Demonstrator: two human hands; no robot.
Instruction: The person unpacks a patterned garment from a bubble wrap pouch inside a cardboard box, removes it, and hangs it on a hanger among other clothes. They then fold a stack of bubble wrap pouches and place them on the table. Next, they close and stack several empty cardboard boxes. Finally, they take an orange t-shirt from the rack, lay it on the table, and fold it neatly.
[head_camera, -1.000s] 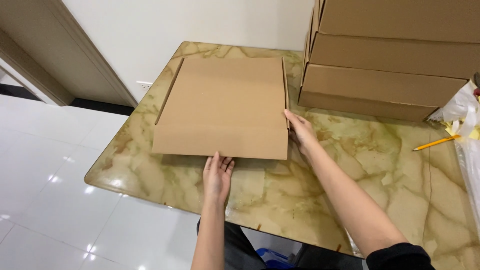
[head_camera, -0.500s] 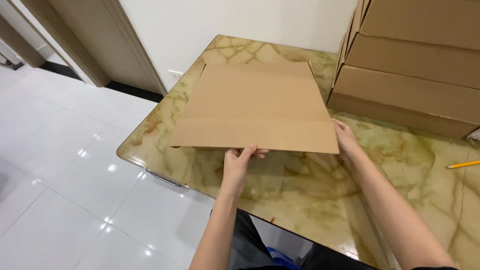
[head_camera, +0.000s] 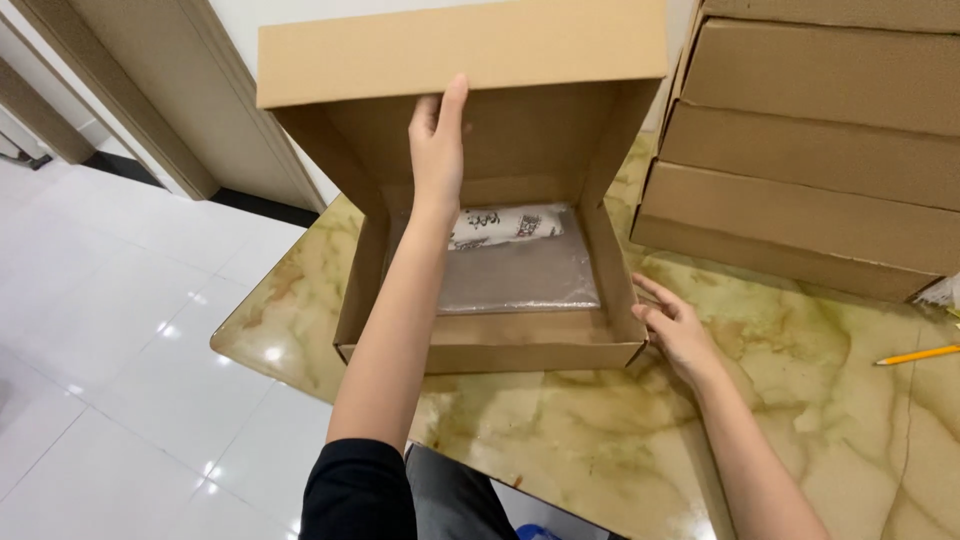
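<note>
Cardboard mailer box (head_camera: 490, 340) sits open on the marble table (head_camera: 800, 400), its stiff, light lid (head_camera: 460, 50) propped up by our left hand (head_camera: 437, 140), fingers flat, while our right hand (head_camera: 675, 330), fingers loosely spread, steadies the front corner, where we judge the grip is best.

Both forearms are bare from the elbow down — the left hand (head_camera: 437, 140) and the right hand (head_camera: 676, 335) wear no gloves, rings or watch. A black short sleeve (head_camera: 358, 490) covers the left upper arm — dark grey trousers (head_camera: 455, 500) below.
</note>
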